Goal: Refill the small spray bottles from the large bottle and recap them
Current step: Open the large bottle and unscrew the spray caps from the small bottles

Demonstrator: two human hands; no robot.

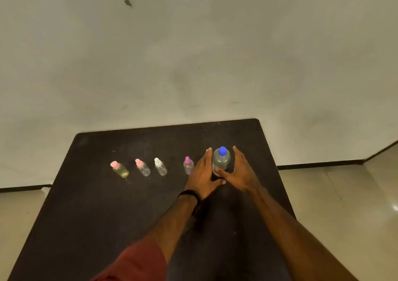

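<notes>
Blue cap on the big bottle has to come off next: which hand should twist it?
Probably right. The right hand flanks the large bottle with its thumb across the front; the left hand lies flat against the other side, able to steady it. The blue cap is uncovered.

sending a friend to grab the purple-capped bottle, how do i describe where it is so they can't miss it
On the black table a row of four small spray bottles runs left to right toward a big blue-capped bottle. Take the purple-capped bottle, the small one nearest the big bottle. Its neighbours have pink or white caps.

blue cap [222, 151], black table [107, 205]
</notes>
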